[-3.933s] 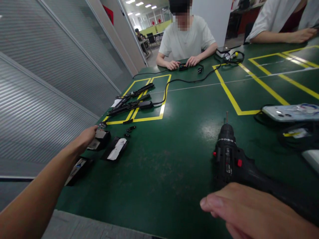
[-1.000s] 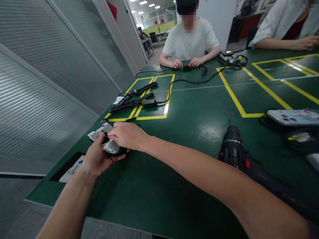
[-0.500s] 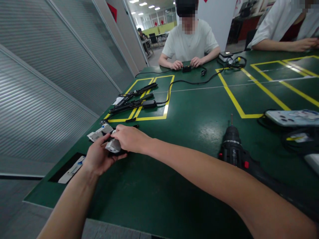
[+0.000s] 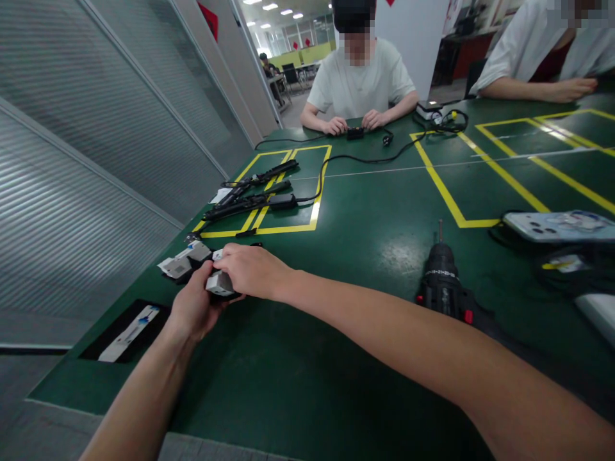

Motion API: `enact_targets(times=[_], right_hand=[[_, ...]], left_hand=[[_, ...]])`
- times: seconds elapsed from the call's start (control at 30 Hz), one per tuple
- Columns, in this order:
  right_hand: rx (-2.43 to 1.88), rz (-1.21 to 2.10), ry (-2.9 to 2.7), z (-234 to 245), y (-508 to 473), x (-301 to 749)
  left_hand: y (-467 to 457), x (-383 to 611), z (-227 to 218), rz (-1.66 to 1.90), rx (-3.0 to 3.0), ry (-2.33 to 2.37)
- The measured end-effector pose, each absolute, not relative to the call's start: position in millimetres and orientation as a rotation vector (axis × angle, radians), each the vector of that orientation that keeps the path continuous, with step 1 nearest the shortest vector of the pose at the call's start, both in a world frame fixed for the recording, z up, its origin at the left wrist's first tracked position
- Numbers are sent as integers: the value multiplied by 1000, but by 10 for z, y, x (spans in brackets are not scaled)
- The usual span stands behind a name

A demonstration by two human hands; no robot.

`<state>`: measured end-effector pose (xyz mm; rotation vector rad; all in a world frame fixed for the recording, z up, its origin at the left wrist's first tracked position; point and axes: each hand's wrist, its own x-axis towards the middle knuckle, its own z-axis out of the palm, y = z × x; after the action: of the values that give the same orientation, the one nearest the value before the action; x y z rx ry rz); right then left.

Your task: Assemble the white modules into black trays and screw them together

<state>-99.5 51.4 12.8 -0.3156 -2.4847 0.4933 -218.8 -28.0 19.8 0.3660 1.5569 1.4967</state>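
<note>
My left hand (image 4: 195,307) is closed around the near side of a small white boxy part (image 4: 221,283) with dark material beneath it. From the right, my right hand (image 4: 252,272) reaches over the same part, its fingers curled on the top. The fingers hide much of the part, so its exact kind does not show. Just left of it, a white-and-black block-shaped piece (image 4: 185,261) sits by the left edge; whether it joins the held part I cannot tell. A black pad (image 4: 154,320) with a white strip (image 4: 127,336) lies beside my left forearm.
On the green table (image 4: 298,397) a power drill (image 4: 442,282) points away, partly behind my right forearm. Hair-straightener-like black tools (image 4: 240,205) lie inside yellow tape. A phone (image 4: 560,225) and cables are at right. Across the table, a person's hands (image 4: 334,125) hold a small black box (image 4: 355,132).
The view has shifted slightly, uncovering more of the black pad. Both my hands keep their hold on the white part, and the left fingers beneath it show less.
</note>
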Motion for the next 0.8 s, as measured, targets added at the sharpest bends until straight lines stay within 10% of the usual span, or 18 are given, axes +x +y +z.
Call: enact_targets(times=[0.8], right_hand=[[-510, 615, -2185, 80, 382, -156]], left_hand=[[-297, -1682, 242, 1140, 684, 1138]])
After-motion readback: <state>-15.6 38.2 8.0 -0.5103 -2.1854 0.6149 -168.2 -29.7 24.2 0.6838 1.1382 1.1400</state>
